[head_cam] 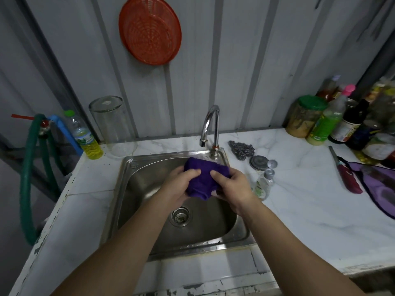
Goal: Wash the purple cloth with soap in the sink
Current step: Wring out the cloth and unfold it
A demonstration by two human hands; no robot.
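The purple cloth (pixel 203 180) is bunched above the sink (pixel 149 210), below the faucet (pixel 210 124). Left hand (pixel 181 184) and right hand (pixel 230 186) clench it. Its long axis is apparently vertical, though bunching obscures it.

Grey corrugated metal wall (pixel 245 60) runs behind the white marble-patterned counter (pixel 299 206), light dim and cool. An orange round strainer (pixel 150 30) hangs on that wall, and a green hose (pixel 27 178) loops beyond the counter's left edge.
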